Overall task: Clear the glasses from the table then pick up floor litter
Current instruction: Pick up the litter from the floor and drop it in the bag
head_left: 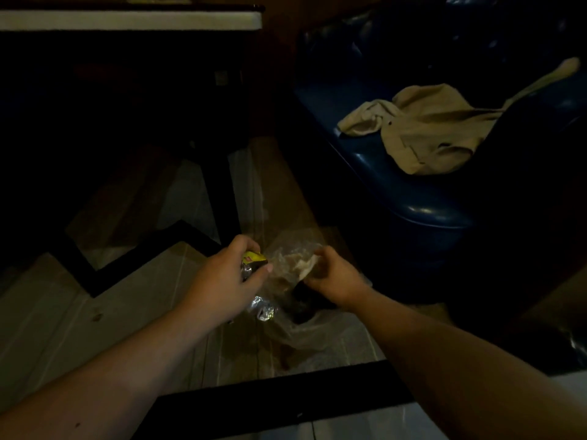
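Note:
Both my hands are low over the dim tiled floor, between a table and a bench. My left hand [228, 277] is closed around a crumpled foil wrapper [254, 259] with a yellow patch; more silver foil [263, 309] sticks out below the hand. My right hand [333, 277] pinches a crumpled white paper scrap [306, 265] together with the rim of a clear plastic bag [295, 331]. The bag hangs between my hands and something dark lies inside it. No glasses are visible.
A white-edged table [133, 20] stands at the top left, with black metal legs [219, 185] crossing the floor. A dark blue padded bench [413, 198] at the right carries a beige jacket [435, 128]. A black bar [279, 398] runs across the bottom.

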